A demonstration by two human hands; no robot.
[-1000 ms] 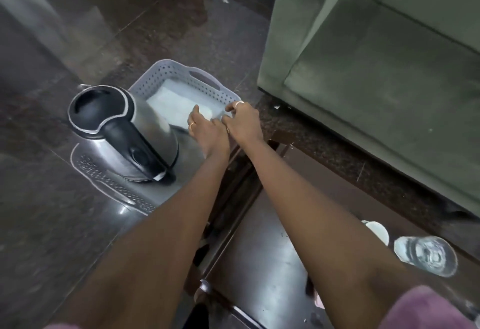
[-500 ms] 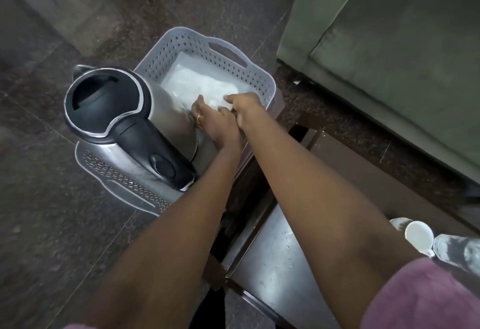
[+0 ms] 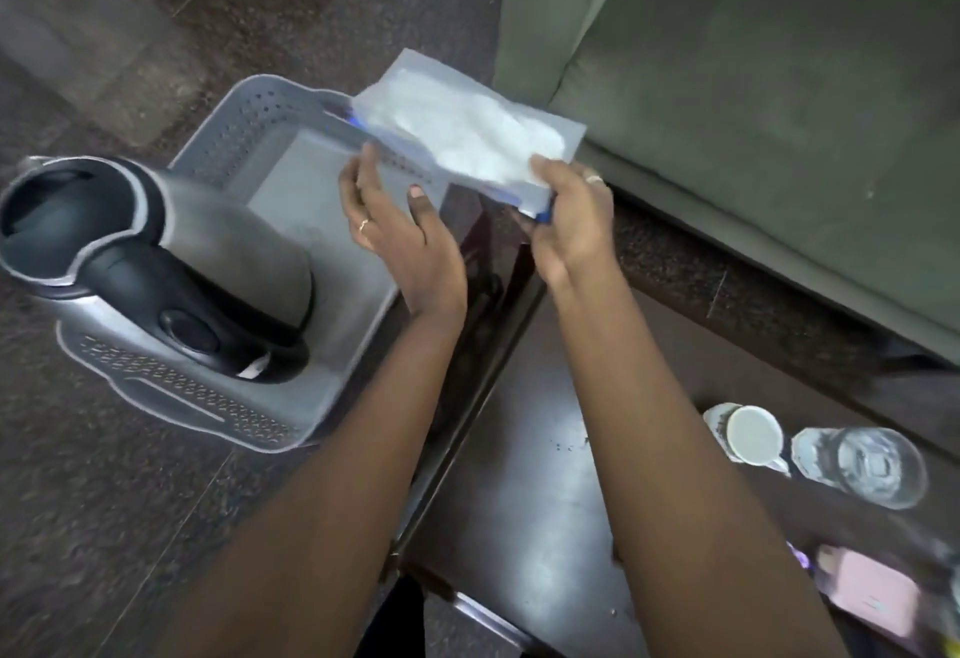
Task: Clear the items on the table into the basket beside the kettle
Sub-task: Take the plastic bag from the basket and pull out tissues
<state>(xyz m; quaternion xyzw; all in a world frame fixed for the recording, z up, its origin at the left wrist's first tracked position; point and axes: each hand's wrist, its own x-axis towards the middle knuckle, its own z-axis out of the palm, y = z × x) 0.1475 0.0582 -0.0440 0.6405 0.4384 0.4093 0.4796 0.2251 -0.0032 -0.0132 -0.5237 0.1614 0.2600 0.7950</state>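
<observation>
A grey perforated basket (image 3: 244, 137) stands on the floor with a steel and black kettle (image 3: 156, 262) in its near half. My right hand (image 3: 571, 226) grips the near edge of a clear plastic bag of white powder (image 3: 467, 129), held above the basket's far right corner. My left hand (image 3: 400, 236) is open over the basket's right side, its fingertips close to the bag's near left edge; whether they touch it I cannot tell. On the dark table (image 3: 519, 527) lie a white cup (image 3: 748, 434), a drinking glass (image 3: 867, 465) and a pink item (image 3: 872, 597).
A green sofa (image 3: 753, 85) stands close behind the table and basket. The floor (image 3: 104, 527) is dark polished stone.
The bag lay in the basket under both hands; now it is lifted up and to the right, out of the basket. My left hand has opened.
</observation>
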